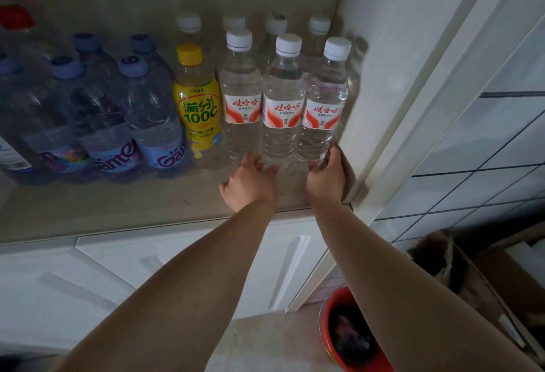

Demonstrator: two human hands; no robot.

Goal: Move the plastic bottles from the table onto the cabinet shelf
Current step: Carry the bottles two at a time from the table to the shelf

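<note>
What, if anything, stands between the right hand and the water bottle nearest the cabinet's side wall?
Nothing visible does. The right hand is already at the base of the rightmost water bottle, fingers curled round its bottom. The bottle stands upright on the shelf, beside the cabinet wall. The left hand reaches open toward the neighbouring bottles.

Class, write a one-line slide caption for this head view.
Right hand holds the rightmost water bottle on the cabinet shelf; left hand open beside it.

- Your left hand (249, 181) and right hand (326, 178) are bare: you wear no glove, ring or watch.
- Both your forearms are uncovered right to the picture's lower edge; no sleeve or cuff shows on either.
</note>
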